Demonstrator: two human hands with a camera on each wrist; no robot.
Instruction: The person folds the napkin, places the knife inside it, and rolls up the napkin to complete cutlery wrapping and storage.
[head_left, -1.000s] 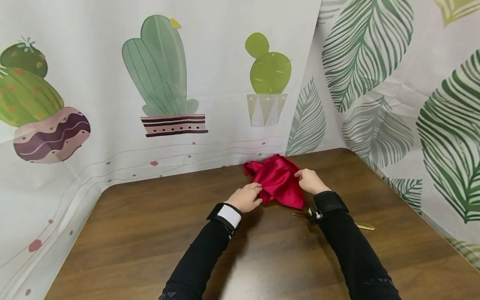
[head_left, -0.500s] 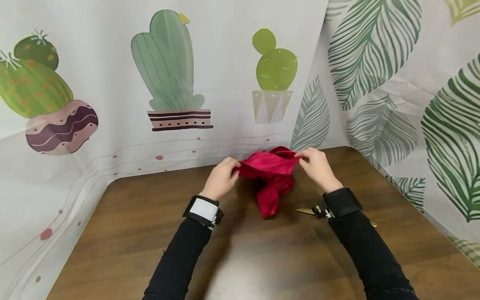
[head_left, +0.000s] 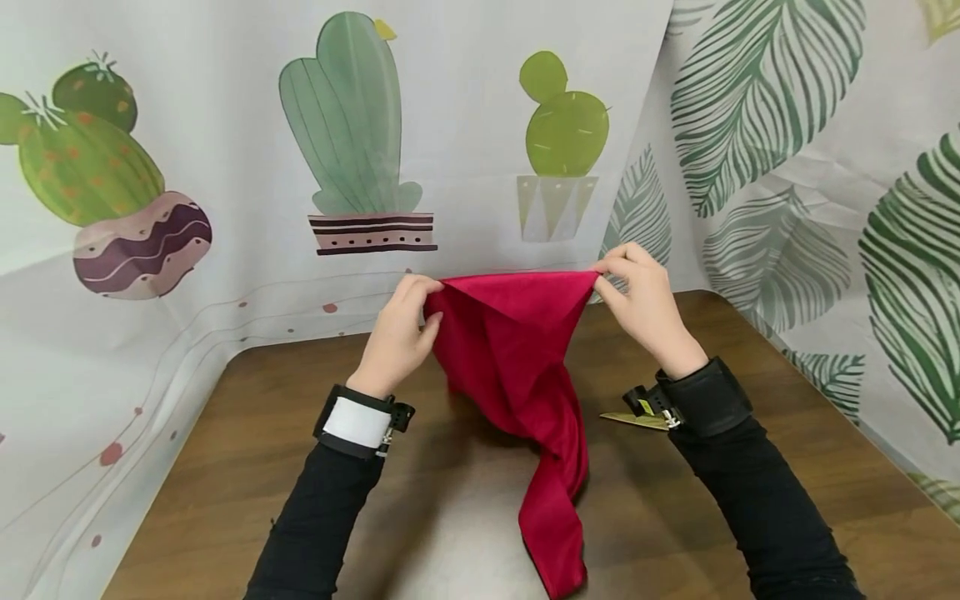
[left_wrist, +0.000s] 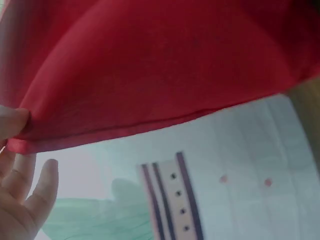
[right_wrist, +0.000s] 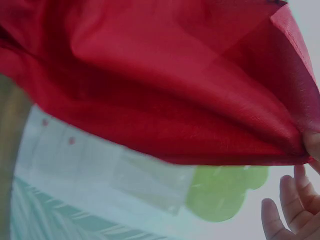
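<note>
Red cloth [head_left: 517,333], one — held over counter [head_left: 240,442], upper edge taut, pinched by fingers [head_left: 420,286] of left hand [head_left: 393,340] and right hand [head_left: 645,307]. Step, apparently: opening out — next move likely calls for loosening folds.

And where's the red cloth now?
In the head view, the red cloth hangs just right of centre over the brown table, its top edge stretched between the left hand and the right hand, with a gold object to its right.

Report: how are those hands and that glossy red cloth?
Left hand, right hand: pinching top edge of glossy red cloth. Cloth: taut on top, bunched below. Slim golden pointed object: right of cloth, partly hidden.
</note>
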